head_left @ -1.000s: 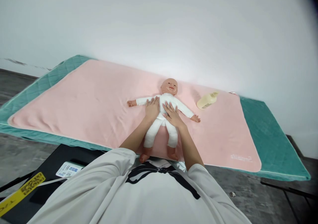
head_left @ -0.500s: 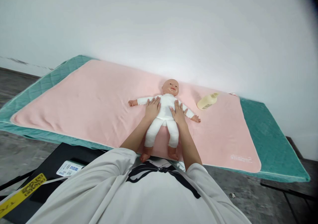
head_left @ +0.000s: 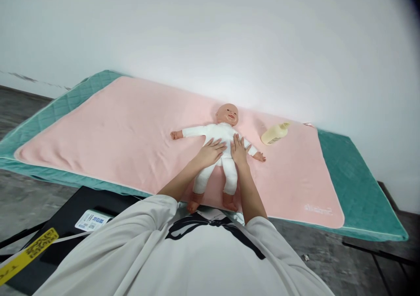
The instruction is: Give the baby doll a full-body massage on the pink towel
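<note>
Your left hand (head_left: pixel 211 153) has slid inward over the doll (head_left: pixel 227 131), lying left of the bottle (head_left: pixel 274 134); right hand (head_left: pixel 239 149) rests on its flank. Each grip's flat, holding nothing. Looks mid-stroke; next calls for light palms.

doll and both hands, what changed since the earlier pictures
The left hand moved inward from the side of the doll onto its belly; the right hand moved outward from belly to side. Nothing was grasped or let go. The doll still lies face up on the pink blanket, the bottle beside it.
</note>
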`<act>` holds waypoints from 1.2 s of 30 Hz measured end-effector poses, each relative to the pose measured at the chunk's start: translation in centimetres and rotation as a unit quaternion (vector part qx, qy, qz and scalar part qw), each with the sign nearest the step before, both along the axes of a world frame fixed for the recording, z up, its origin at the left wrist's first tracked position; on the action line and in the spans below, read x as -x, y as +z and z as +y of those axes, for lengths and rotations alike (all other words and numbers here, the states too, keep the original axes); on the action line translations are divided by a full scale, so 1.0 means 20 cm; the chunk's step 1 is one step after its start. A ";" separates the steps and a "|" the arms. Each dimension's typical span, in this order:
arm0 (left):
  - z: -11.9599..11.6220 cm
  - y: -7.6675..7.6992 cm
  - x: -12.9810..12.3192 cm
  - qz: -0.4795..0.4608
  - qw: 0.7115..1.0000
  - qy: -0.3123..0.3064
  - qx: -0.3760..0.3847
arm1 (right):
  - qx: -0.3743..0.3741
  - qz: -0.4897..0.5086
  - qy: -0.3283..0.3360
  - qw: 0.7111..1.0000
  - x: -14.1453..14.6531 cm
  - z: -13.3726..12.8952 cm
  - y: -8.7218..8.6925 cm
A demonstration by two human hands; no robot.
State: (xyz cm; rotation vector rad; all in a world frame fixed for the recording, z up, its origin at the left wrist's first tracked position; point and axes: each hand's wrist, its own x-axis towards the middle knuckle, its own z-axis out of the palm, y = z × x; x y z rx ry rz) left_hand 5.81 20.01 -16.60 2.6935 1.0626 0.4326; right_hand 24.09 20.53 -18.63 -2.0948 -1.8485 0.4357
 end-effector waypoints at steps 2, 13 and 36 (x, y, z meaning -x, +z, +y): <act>0.01 -0.01 -0.01 -0.004 1.000 0.007 -0.004 | -0.002 0.004 -0.003 1.000 0.00 0.00 0.00; 0.17 -0.01 -0.08 -0.024 0.997 0.073 -0.008 | 0.005 -0.014 -0.007 1.000 0.00 0.00 -0.01; 0.24 -0.06 -0.04 -0.064 0.948 0.310 0.031 | -0.029 0.031 0.051 0.998 -0.02 -0.07 0.04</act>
